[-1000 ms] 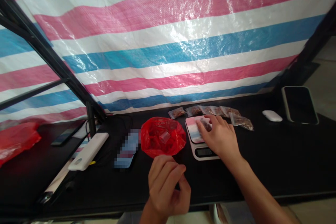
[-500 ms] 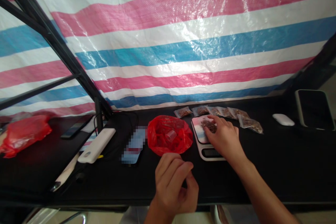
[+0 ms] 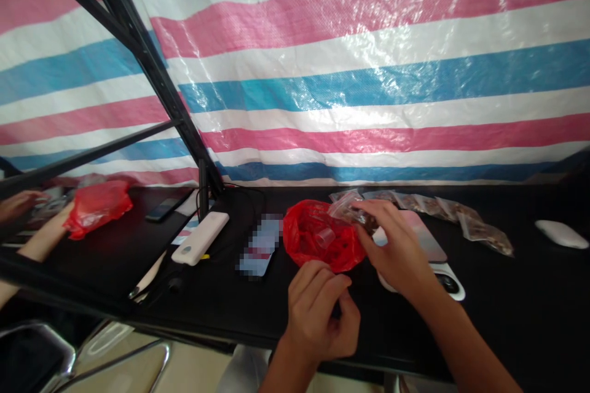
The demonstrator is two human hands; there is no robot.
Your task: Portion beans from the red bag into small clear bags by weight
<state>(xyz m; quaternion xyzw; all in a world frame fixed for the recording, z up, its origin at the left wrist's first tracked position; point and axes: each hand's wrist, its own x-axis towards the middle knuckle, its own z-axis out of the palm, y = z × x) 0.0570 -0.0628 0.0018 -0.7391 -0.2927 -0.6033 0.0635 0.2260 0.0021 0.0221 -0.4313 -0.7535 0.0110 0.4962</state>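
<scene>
My right hand (image 3: 396,245) pinches a small clear zip bag (image 3: 353,212) of brown dried bits, held over the right rim of the open red plastic bag (image 3: 295,239). Inside the red bag sits a small clear plastic cup (image 3: 325,236). Under my right hand and forearm lies a white kitchen scale (image 3: 454,279), partly hidden. In front of the red bag, my left hand (image 3: 325,313) is closed with curled fingers; whatever they may hold is hidden. Behind the scale, several filled zip bags (image 3: 488,236) lie in a row.
To the left are a phone (image 3: 262,245) with a blurred screen, a white power bank (image 3: 200,238) and cables. A white mouse-like object (image 3: 561,234) lies at right. Beyond the black frame (image 3: 161,73), another person's arm (image 3: 43,236) reaches near a second red bag (image 3: 99,206).
My right hand has lifted the zip bag off the scale and carried it left to the red bag. My left hand stays closed. The view has shifted, bringing another person's arm into sight.
</scene>
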